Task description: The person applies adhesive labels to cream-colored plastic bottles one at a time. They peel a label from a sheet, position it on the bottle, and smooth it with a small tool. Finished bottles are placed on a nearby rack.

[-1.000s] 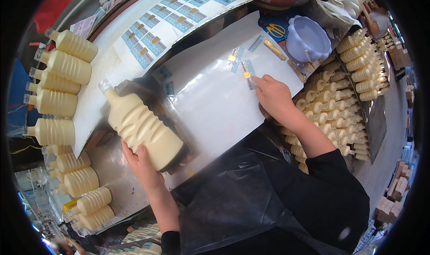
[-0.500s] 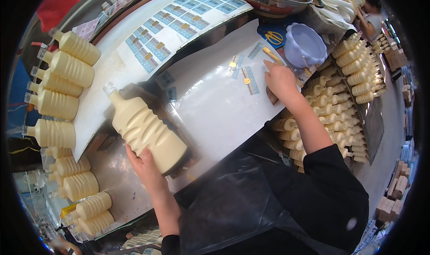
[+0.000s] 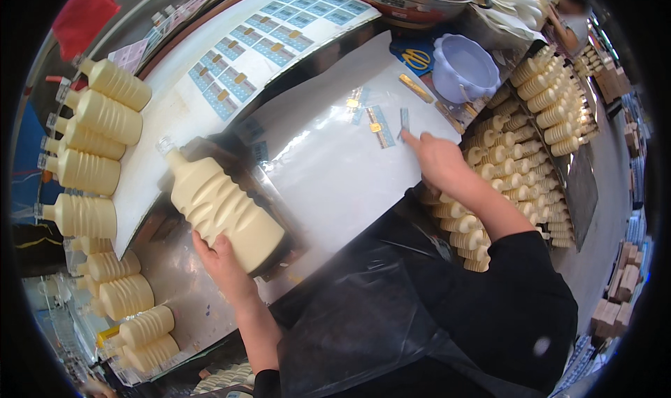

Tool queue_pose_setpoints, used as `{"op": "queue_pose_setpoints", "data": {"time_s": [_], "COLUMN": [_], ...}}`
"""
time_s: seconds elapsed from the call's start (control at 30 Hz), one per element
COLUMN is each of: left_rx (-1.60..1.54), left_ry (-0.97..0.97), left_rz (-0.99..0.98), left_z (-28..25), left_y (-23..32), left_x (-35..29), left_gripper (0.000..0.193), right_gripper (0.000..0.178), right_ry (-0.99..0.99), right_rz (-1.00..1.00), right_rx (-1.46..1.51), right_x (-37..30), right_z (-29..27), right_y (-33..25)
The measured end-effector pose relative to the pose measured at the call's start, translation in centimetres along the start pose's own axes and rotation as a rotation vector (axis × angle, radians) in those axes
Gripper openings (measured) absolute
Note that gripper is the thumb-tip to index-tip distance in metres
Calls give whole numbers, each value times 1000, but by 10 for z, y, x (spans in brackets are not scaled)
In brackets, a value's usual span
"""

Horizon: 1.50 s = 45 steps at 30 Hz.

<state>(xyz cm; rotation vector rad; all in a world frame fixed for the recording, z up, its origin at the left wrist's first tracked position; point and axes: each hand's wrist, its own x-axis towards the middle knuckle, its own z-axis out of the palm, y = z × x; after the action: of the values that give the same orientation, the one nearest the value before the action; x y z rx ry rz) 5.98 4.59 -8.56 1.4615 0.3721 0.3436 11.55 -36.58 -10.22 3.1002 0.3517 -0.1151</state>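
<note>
My left hand [image 3: 227, 269] is wrapped round the lower end of a cream-coloured ribbed bottle [image 3: 224, 213], which lies tilted, its clear-capped neck toward the far left. On the white sheet, my right hand [image 3: 445, 164] has its index finger stretched out. The other fingers are curled and partly hidden. That fingertip touches the near end of a small blue label strip [image 3: 404, 118]. Just left of it lies a larger blue label [image 3: 381, 127] with a gold patch, and another blue label [image 3: 355, 104] is beyond. Two gold strips, one a far gold strip [image 3: 416, 88], lie near the sheet's right side.
A lilac bowl [image 3: 467, 68] and yellow-handled scissors [image 3: 417, 59] are at the far right, near a metal pan [image 3: 412, 0]. Label sheets [image 3: 255, 45] cover the board at the back. Cream bottles [image 3: 105, 116] line the left; many more stand at right. Another person [image 3: 570, 27] is beyond.
My right hand has drawn back toward me from beside the gold strip. The small blue label has slid nearer and turned with the fingertip. My left hand still holds the bottle; the view shifted slightly.
</note>
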Motion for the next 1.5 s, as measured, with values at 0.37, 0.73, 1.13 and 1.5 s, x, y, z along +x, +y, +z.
{"op": "queue_pose_setpoints", "data": {"time_s": [0.37, 0.73, 1.13, 1.5], "left_rx": [585, 729, 792, 192], "left_ry": [224, -402, -279, -274], "left_rz": [469, 872, 889, 147], "left_z": [12, 91, 99, 71], "left_y": [26, 38, 24, 42], "left_x": [-16, -47, -40, -34], "left_gripper": [67, 31, 38, 29], "right_gripper": [41, 24, 32, 43], "right_ry": [386, -263, -57, 131], "right_rz": [-166, 400, -170, -301], "right_rx": [143, 1509, 1485, 1232], "right_x": [-64, -40, -13, 20], "right_z": [42, -24, -53, -92], "right_y": [-12, -54, -138, -151]}}
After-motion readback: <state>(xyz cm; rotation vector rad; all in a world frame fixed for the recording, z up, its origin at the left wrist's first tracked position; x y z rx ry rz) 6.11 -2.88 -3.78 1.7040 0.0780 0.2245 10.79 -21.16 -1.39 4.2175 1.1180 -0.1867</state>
